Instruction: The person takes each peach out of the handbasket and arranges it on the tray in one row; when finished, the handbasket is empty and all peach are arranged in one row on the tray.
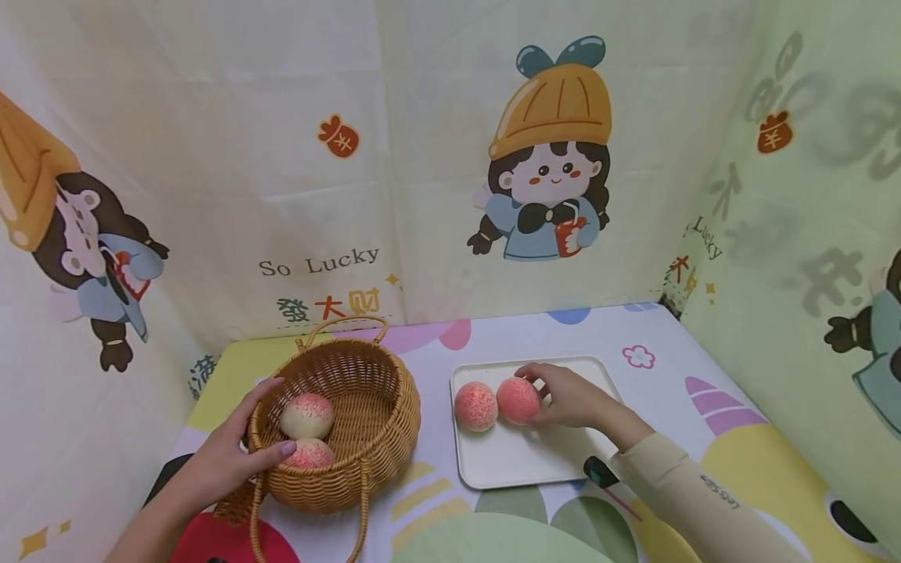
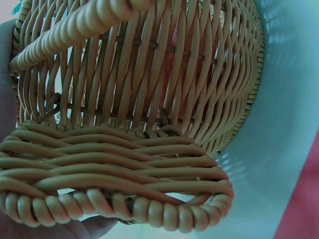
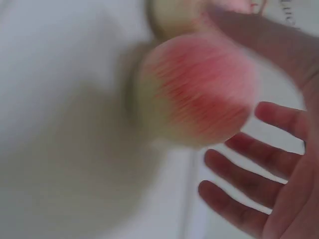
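Note:
My left hand point(image 1: 228, 446) grips the left rim of a round wicker basket point(image 1: 380, 461), thumb over the edge. Two pink-and-cream peaches point(image 1: 307, 415) lie inside on its left. In the left wrist view, the woven side of the basket point(image 2: 134, 74) fills most of the picture. On a white rectangular tray point(image 1: 521, 465) sit two more peaches side by side. My right hand point(image 1: 566, 396) is at the right-hand peach point(image 1: 518, 401). The right wrist view has its fingers spread and fairly straight beside this peach point(image 3: 199, 89), with the thumb across the top.
A patterned cloth point(image 1: 436, 508) covers the table. The basket's handles point(image 1: 364, 508) stick out at front and back. A printed curtain point(image 1: 422, 156) closes off the back and both sides. The tray stands right of the basket.

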A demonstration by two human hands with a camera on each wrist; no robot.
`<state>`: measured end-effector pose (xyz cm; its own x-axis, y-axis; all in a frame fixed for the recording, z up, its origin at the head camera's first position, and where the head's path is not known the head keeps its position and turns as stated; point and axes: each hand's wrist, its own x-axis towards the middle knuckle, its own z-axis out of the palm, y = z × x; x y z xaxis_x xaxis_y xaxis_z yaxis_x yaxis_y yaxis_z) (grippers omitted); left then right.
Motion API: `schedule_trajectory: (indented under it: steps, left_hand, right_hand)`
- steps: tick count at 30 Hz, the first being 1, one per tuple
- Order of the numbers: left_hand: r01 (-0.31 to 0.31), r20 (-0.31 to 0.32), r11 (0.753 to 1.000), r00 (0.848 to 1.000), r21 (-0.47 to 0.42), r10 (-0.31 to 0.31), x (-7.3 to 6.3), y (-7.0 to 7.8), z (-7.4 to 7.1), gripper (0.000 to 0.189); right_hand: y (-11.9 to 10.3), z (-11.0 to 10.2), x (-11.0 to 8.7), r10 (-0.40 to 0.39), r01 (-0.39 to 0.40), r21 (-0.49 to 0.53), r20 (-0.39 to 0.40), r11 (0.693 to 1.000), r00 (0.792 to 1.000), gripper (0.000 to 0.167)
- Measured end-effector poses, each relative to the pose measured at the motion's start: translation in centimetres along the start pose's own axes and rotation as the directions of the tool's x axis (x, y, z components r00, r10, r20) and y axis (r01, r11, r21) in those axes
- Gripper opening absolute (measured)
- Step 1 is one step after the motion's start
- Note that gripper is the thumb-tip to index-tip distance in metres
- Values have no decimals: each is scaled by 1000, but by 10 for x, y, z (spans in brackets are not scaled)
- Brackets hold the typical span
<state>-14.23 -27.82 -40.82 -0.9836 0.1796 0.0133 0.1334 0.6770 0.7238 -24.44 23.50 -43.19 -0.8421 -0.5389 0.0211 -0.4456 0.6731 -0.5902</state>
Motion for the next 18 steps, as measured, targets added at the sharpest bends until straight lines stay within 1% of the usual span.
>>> schedule_trajectory:
  steps: [2,3,4,7,8,10,12,14,15,17,18]
  left_hand:
    - [3,1,1000,1000,0,-3,-1,0,0,96]
    - [8,3,1000,1000,-1,-8,-1,0,-1,96]
    - [11,3,1000,1000,1,-11,-1,0,-1,96]
    - [22,3,1000,1000,4,-22,-2,-1,-1,96]
    - [25,4,1000,1000,5,-25,-2,-1,-1,97]
    - [29,4,1000,1000,3,-29,-2,0,0,97]
    - [32,6,999,999,-1,-32,-2,0,0,97]
    - [37,8,999,999,-4,-37,-2,1,0,97]
    - [39,10,999,999,-5,-39,-2,1,0,97]
    - [38,13,999,999,-2,-38,-1,2,1,97]
    - [34,15,999,999,0,-34,-1,2,1,97]
  right_hand:
    - [-11,-4,5,-6,6,-20,-14,1000,1000,78]
    - [-20,-7,9,-17,17,-22,-23,1000,1000,80]
    - [-31,-9,16,-42,41,-18,-33,999,999,83]
    - [-75,-9,38,-151,154,48,-61,987,987,79]
    - [-91,-8,45,-189,194,78,-62,978,980,78]
    - [-124,-2,60,-267,271,154,-50,950,963,76]
    - [-154,7,73,-315,310,271,-28,911,949,74]
    - [-180,19,85,-323,298,396,-3,869,946,72]
    - [-191,26,91,-315,275,461,10,844,949,71]
    - [-208,39,100,-272,198,568,46,799,961,69]
    - [-214,46,104,-236,155,593,61,790,970,68]
